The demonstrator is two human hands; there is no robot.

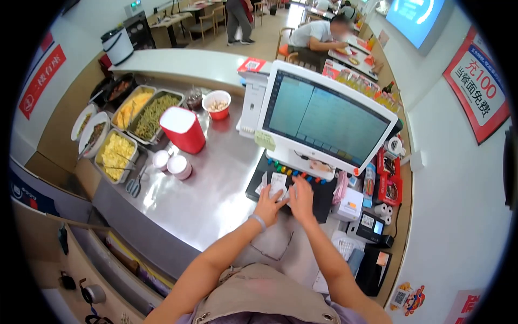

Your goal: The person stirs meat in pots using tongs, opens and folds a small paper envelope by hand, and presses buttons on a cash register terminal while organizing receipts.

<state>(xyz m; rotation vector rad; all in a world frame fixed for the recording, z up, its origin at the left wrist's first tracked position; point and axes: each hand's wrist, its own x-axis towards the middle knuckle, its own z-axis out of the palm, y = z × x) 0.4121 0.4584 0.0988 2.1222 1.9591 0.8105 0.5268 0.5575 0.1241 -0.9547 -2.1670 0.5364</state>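
Below the touchscreen monitor (324,116), white printed receipts (278,181) lie over a black mat (321,208). My left hand (267,207), with a band at the wrist, grips the lower end of the receipts, fingers closed over the paper. Close beside it, my right hand (301,197) has its fingers stretched forward and slightly apart at the receipts' right edge. A row of small coloured pieces (297,171) runs along the monitor's base, just past my fingertips. Glasses (272,254) lie on the counter below my hands.
Trays of yellow food (116,156) and green vegetables (156,116) stand left, near a red box (183,129), white tubs (179,167) and scissors (133,186). A card terminal (371,227) and paper rolls (383,211) crowd the right. Beyond the counter, a person (318,40) sits at a table.
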